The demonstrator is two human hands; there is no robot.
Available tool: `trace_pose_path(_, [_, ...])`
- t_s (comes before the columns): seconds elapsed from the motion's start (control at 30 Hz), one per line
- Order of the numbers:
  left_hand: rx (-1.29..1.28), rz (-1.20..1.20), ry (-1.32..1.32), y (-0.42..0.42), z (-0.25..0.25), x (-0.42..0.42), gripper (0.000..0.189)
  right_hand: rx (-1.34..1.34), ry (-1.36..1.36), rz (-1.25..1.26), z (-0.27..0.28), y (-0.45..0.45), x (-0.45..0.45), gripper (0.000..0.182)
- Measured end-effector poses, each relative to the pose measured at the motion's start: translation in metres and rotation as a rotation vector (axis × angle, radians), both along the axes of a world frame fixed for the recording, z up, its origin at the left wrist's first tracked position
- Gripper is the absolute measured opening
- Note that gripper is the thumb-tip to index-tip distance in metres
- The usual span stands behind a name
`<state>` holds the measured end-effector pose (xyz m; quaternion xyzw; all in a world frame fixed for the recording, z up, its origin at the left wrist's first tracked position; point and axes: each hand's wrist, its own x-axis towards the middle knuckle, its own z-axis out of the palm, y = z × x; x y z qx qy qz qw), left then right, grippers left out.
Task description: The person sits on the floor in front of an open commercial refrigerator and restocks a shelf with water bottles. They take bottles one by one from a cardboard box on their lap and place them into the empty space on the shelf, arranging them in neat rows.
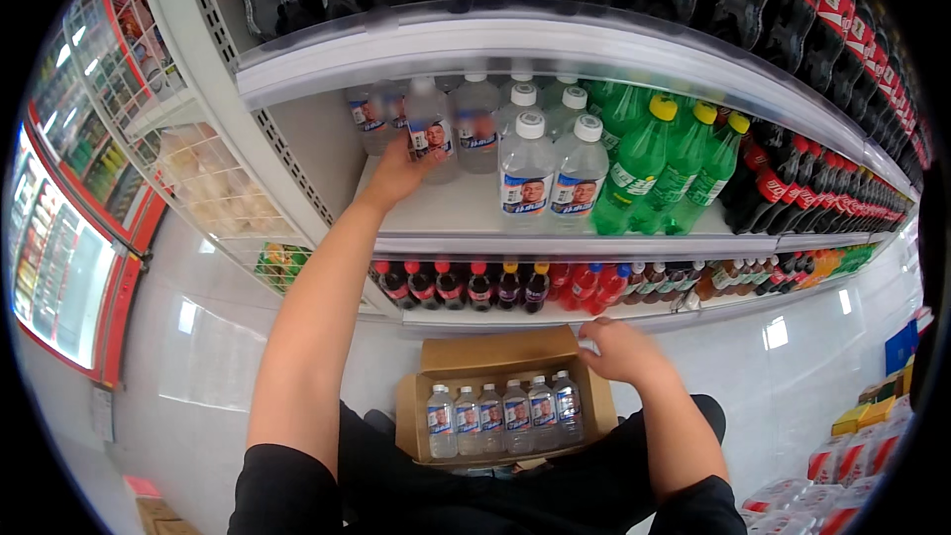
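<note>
My left hand is wrapped around the lower part of a clear plastic bottle with a blue-and-white label, on the left of the middle shelf. More bottles of this kind stand behind and beside it, and a group of clear bottles with white caps is farther right. Before me is an open cardboard box holding a row of matching clear bottles. My right hand is at the box's back right corner, thumb and fingers apart. Whether it touches the cardboard flap is unclear.
Green bottles with yellow caps and dark cola bottles line the shelf rightward. The upper shelf's edge overhangs my left hand. Small bottles fill the bottom shelf. A wire rack stands left; packaged drinks sit lower right.
</note>
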<state>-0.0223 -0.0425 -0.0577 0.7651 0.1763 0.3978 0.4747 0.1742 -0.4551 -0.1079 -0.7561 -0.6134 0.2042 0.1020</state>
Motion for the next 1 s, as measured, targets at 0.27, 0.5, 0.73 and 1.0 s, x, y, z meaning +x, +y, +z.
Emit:
trace_pose_path(0.27, [0.265, 0.377, 0.290, 0.012, -0.022, 0.011, 0.042, -0.228, 0.004, 0.100, -0.018, -0.004, -0.002, 0.042])
trace_pose_path(0.5, [0.268, 0.439, 0.246, 0.020, -0.032, 0.011, 0.054, -0.311, -0.035, 0.112, -0.030, 0.008, -0.010, 0.043])
trace_pose_path(0.73, [0.111, 0.391, 0.648, -0.024, 0.002, -0.025, 0.054, -0.402, -0.004, 0.185, -0.046, 0.013, -0.030, 0.044])
trace_pose_path(1.0, [0.833, 0.087, 0.212, -0.175, -0.032, -0.108, 0.023, -0.472, 0.000, 0.262, -0.056, 0.010, -0.053, 0.045])
